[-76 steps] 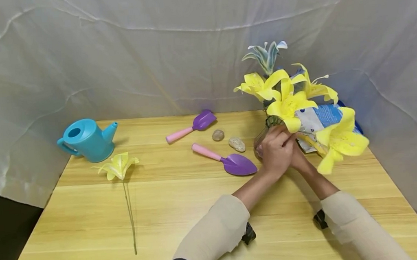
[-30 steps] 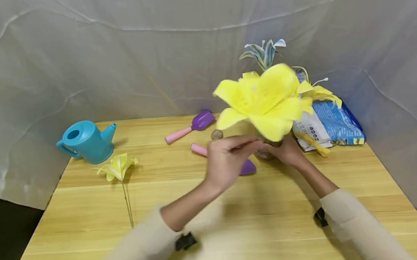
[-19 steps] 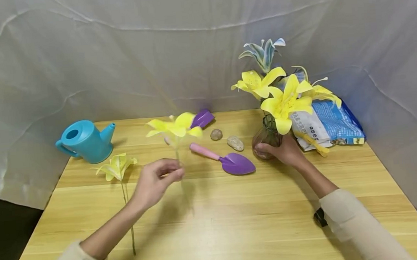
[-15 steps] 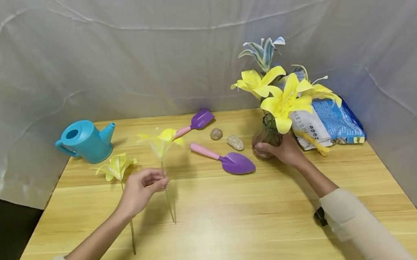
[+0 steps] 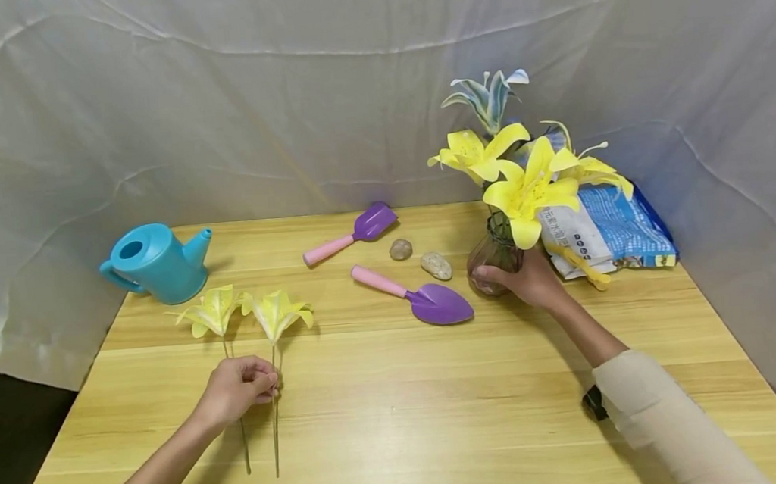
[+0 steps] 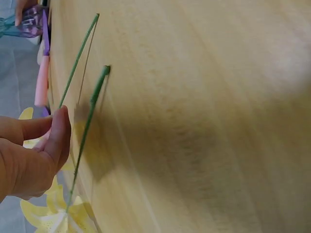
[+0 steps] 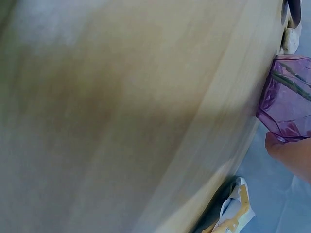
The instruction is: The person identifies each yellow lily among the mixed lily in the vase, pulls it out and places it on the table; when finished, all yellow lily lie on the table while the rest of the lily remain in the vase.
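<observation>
My left hand (image 5: 235, 391) pinches the thin green stem of a yellow artificial lily (image 5: 276, 315) between thumb and fingertips, low over the left part of the table. Just left of it a second yellow lily (image 5: 214, 312) lies with its stem roughly parallel, partly hidden behind the hand. At the right, my right hand (image 5: 526, 280) grips the lower part of a purple-tinted glass vase (image 5: 488, 264), thumb across its front. Several yellow lilies (image 5: 527, 189) and a blue-white lily (image 5: 492, 101) stand in the vase. The right wrist view shows green stems inside the faceted glass (image 7: 286, 104).
A blue watering can (image 5: 160, 264) stands at the back left. Two purple toy trowels, one scoop-shaped (image 5: 374, 221) and one pointed (image 5: 439, 304), lie mid-table beside two stones (image 5: 436, 266). Behind the vase lies a blue-and-white bag (image 5: 622, 227) with a yellow strip. Grey cloth (image 5: 322, 95) walls the table.
My left hand has drawn a yellow lily away from the vase and carried it left and down, beside the other lily. My right hand has stayed at the vase.
</observation>
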A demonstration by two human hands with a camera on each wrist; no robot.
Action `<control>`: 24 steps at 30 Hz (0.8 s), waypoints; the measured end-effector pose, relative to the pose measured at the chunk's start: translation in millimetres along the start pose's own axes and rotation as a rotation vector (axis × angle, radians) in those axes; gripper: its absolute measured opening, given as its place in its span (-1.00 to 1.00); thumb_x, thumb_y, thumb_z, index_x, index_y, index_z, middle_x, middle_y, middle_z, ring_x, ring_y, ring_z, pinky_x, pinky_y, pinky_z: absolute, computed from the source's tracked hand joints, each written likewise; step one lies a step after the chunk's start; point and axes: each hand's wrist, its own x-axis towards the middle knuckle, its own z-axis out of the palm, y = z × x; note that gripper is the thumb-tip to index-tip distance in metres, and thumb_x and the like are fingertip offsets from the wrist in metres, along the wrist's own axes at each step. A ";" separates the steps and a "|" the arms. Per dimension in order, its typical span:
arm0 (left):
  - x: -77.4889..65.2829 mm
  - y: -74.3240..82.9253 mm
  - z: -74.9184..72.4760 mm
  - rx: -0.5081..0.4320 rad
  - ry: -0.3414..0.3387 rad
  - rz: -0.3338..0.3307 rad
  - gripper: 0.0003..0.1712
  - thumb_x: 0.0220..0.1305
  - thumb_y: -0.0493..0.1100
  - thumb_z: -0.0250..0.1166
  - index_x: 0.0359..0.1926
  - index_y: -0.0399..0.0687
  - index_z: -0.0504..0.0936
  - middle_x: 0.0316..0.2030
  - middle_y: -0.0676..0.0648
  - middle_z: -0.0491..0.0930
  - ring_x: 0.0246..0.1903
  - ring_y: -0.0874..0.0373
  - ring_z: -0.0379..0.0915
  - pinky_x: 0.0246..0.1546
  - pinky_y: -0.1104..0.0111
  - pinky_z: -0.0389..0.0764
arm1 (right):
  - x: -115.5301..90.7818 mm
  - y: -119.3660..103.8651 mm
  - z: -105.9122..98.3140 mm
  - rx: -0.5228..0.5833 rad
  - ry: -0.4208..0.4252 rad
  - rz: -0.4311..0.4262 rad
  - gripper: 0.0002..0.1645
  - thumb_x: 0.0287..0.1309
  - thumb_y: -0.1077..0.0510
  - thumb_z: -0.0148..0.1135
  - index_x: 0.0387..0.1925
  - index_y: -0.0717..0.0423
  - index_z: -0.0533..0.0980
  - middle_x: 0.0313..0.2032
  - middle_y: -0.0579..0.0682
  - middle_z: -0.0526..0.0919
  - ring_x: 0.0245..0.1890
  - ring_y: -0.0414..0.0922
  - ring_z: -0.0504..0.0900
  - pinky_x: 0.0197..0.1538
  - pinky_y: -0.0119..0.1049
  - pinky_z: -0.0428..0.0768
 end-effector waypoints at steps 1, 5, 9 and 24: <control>-0.3 -1.3 -0.1 0.007 0.007 -0.011 -0.88 0.16 -0.39 0.10 -0.32 -0.41 0.52 -0.48 -0.18 0.56 -0.43 0.03 0.53 -0.43 0.37 0.59 | -0.3 -1.3 0.0 -0.004 0.002 0.003 -0.11 -0.12 0.06 0.35 0.20 0.07 0.07 0.01 0.07 0.30 0.08 -0.01 0.27 0.15 -0.02 0.17; -1.9 -3.8 -0.1 0.023 0.046 -0.022 -0.87 0.16 -0.39 0.09 -0.30 -0.41 0.51 -0.47 -0.18 0.57 -0.43 0.03 0.54 -0.43 0.37 0.59 | -0.4 -2.7 -0.1 -0.018 0.001 0.011 -0.10 -0.11 0.07 0.35 0.22 0.06 0.06 0.03 0.07 0.29 0.09 -0.02 0.26 0.16 -0.04 0.17; -4.3 -2.0 -1.3 0.078 0.073 0.004 -0.84 0.17 -0.32 0.12 -0.28 -0.39 0.52 -0.47 -0.16 0.58 -0.46 0.06 0.55 -0.46 0.37 0.59 | -0.6 -2.1 -0.6 -0.016 0.002 0.014 -0.10 -0.11 0.07 0.35 0.22 0.07 0.05 0.04 0.09 0.29 0.09 0.00 0.26 0.15 -0.03 0.18; 10.7 63.6 -6.8 0.284 0.333 0.410 -0.72 0.05 -0.08 0.29 -0.26 -0.18 0.60 -0.40 -0.04 0.62 -0.38 0.14 0.55 -0.43 0.39 0.58 | -1.5 -1.6 0.1 -0.031 0.007 0.013 -0.10 -0.09 0.07 0.33 0.22 0.08 0.04 0.04 0.10 0.29 0.10 0.01 0.25 0.16 -0.04 0.18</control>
